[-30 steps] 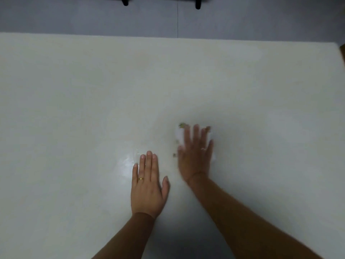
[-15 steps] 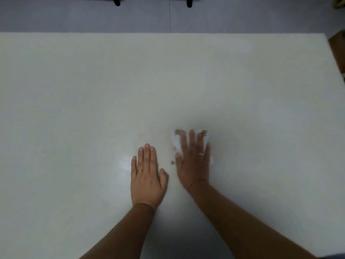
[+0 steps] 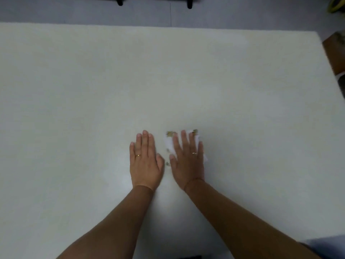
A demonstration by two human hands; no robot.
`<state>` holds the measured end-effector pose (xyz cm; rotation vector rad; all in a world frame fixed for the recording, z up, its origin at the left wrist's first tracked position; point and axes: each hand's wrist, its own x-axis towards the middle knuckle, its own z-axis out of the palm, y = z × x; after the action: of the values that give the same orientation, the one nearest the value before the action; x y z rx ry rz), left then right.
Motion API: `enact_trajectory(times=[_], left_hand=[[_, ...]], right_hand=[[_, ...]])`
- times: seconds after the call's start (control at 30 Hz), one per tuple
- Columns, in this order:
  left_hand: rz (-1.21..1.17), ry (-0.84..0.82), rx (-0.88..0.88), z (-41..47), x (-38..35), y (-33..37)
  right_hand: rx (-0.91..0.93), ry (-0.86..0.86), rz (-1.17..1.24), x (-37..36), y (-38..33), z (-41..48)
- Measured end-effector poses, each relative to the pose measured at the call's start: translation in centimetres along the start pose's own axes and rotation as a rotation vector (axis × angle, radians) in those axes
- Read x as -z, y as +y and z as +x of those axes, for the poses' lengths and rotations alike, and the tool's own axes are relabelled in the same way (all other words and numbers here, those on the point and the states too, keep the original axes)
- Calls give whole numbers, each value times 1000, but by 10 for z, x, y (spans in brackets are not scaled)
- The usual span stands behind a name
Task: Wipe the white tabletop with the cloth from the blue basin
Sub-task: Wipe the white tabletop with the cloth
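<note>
Item: small white patterned cloth [image 3: 169,144], on broad white table [image 3: 93,90] | right hand [image 3: 187,161] pressed flat upon it | left hand [image 3: 144,161] flat, empty | risk: cloth bunching, skipped streaks.

I see a white cloth [image 3: 169,144] printed with olive-green patches, an off-white tabletop [image 3: 168,71], a grey floor [image 3: 74,12], one gold ring [image 3: 138,155].

L grip [image 3: 146,162], R grip [image 3: 188,162]: both flat, palms down.
</note>
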<state>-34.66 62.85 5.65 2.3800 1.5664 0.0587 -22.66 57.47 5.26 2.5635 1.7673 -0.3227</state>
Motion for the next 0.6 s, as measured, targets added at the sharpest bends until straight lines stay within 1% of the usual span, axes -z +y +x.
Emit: enact_trajectory(times=[0.07, 0.1, 0.13, 0.17, 0.23, 0.3, 0.33, 0.37, 0.4, 0.47, 0.53, 0.57, 0.6], left_hand=[[-24, 15, 32, -25, 0, 1], [-43, 19, 29, -44, -2, -1], [-59, 17, 14, -67, -5, -4], [-64, 5, -6, -90, -8, -7], [-41, -36, -23, -123, -15, -16], [-10, -72, -11, -135, -20, -21], [2, -76, -4, -135, -22, -22], [12, -75, -3, -134, -22, -22], [23, -75, -7, -133, -23, -22], [37, -94, -16, -133, -22, -22], [32, -89, -16, -133, -21, -22], [33, -87, -12, -133, -21, -23], [36, -86, -9, -132, -21, -23]], right_hand=[[278, -28, -49, 3, 20, -8], [373, -36, -96, 6, 35, -7], [406, -41, -142, 9, 50, -4], [363, -41, -162, 11, 62, 0], [139, -31, -100, 11, 71, 4], [-117, 3, 13, 6, 54, -1], [-200, 12, 42, 2, 38, -9], [-216, 25, 51, -3, 20, -20], [-167, 33, 50, -7, 3, -34], [62, 0, 24, -15, -17, -66], [301, -40, 15, -14, -6, -82], [391, -40, -26, -12, 9, -79], [432, -22, -98, -9, 25, -74]])
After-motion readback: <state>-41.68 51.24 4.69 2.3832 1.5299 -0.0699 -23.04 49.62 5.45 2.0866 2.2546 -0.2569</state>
